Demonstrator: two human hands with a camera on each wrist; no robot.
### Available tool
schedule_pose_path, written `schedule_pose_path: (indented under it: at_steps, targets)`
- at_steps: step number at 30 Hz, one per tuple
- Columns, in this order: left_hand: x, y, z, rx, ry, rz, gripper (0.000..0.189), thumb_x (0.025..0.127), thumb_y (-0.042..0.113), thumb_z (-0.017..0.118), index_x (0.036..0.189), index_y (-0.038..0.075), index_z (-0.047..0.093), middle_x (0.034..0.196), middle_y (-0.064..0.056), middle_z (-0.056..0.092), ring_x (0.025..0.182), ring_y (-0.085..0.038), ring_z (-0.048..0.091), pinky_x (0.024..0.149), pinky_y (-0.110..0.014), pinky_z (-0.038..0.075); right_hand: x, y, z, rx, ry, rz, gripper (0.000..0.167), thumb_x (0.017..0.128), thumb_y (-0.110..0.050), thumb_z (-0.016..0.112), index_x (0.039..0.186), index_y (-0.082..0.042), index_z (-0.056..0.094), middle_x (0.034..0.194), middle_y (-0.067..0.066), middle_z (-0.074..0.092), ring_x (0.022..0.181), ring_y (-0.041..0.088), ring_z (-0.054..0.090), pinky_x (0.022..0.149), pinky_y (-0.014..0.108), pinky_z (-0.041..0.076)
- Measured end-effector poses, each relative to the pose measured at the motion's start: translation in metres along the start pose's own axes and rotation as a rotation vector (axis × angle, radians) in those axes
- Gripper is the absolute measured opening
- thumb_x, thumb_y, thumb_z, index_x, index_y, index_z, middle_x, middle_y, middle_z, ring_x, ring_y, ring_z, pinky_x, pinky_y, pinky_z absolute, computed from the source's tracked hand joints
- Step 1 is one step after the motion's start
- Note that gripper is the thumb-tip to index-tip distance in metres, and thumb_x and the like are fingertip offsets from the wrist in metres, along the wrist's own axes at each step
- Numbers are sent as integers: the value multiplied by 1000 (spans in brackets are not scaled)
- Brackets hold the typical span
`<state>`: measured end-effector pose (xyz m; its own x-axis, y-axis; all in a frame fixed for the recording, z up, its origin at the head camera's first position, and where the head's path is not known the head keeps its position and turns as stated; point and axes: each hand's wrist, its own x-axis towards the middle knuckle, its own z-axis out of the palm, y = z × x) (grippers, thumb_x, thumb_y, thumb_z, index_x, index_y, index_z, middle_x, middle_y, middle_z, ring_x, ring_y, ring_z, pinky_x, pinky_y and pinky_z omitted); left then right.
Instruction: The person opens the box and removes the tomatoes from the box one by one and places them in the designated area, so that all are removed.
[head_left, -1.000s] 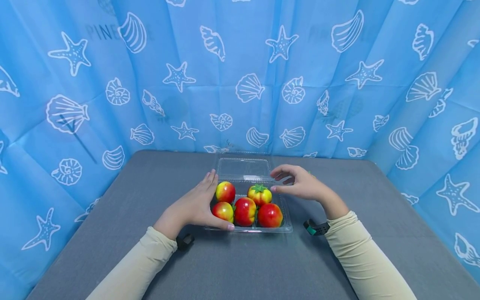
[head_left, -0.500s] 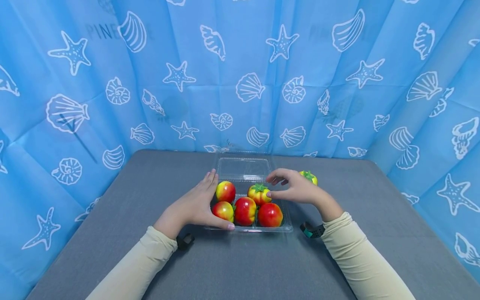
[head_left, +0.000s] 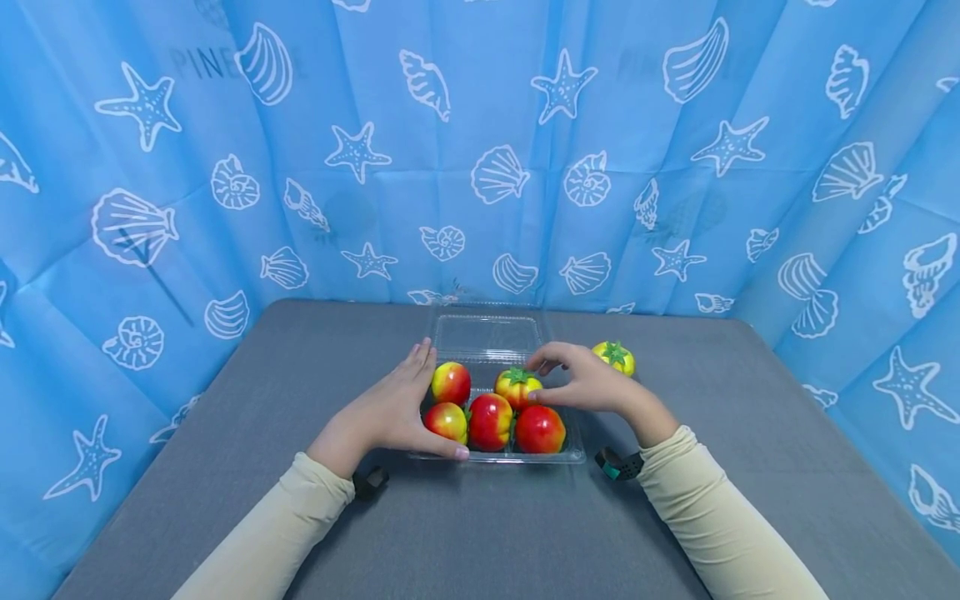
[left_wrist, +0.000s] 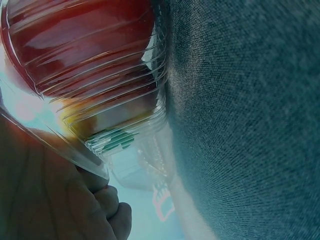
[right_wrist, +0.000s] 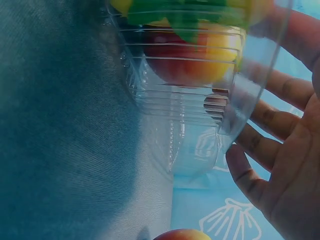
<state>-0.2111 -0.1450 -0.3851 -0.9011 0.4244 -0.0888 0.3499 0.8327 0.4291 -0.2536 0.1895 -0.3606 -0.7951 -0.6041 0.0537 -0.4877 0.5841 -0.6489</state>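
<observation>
A clear plastic clamshell box [head_left: 572,454] sits on the table, its lid [head_left: 486,335] folded back. Several shiny red-and-yellow fruits [head_left: 491,423] fill part of it. My left hand [head_left: 393,408] rests along its left side, fingers straight toward the back and thumb by the front edge. At the back right inside, my right hand [head_left: 585,379] has its thumb and bent fingers around a yellow fruit with a green leafy top [head_left: 516,385]. Seen from the right wrist, fingers [right_wrist: 287,90] reach over the wall; some fingertips show through the plastic.
Another yellow fruit with a green top [head_left: 615,357] lies on the grey table [head_left: 480,533], behind my right hand. A blue curtain with white shell prints [head_left: 465,208] hangs around the table's back and sides. Dark straps [head_left: 618,463] are on both wrists.
My right hand has moved left and slightly down, onto the green-topped fruit in the box. The loose fruit behind it has come into view. My left hand has stayed in place.
</observation>
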Motion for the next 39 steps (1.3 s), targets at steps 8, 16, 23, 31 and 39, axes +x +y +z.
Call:
schedule_pose_path:
  at_steps: [8, 16, 23, 31, 39]
  targets:
    - [0, 0, -1, 1, -5, -3, 150, 62, 90, 77, 173, 17, 7, 181, -4, -5, 168, -32, 2, 122, -65, 38, 2, -1, 3, -8, -6, 21, 45, 94, -30, 82, 131, -10, 69, 132, 10, 71, 119, 37, 65, 94, 51, 62]
    - [-1, 1, -2, -12, -5, -4, 149, 62, 89, 78, 173, 17, 7, 182, -3, -4, 168, -32, 2, 122, -66, 39, 4, 0, 6, -9, -15, 35, 45, 95, -36, 81, 131, -12, 70, 130, 8, 72, 119, 36, 66, 97, 51, 61]
    - [0, 0, 1, -8, 4, -5, 151, 62, 91, 76, 173, 16, 7, 181, -5, -4, 168, -33, 3, 123, -67, 36, 5, -2, 7, 2, -15, 22, 43, 94, -34, 81, 130, -12, 72, 128, 7, 74, 115, 28, 68, 101, 56, 59]
    - [1, -1, 1, -10, 6, -7, 151, 61, 91, 77, 173, 17, 7, 181, -4, -5, 168, -32, 4, 122, -67, 37, 5, -2, 8, 4, -4, 7, 41, 94, -31, 81, 129, -12, 72, 126, 6, 74, 112, 25, 68, 99, 54, 60]
    - [2, -1, 2, -5, 8, -3, 150, 61, 91, 76, 173, 17, 7, 182, -6, -2, 168, -33, 5, 121, -68, 38, 4, 0, 8, 16, 24, -11, 39, 94, -31, 81, 126, -12, 72, 125, 6, 75, 110, 23, 68, 99, 58, 59]
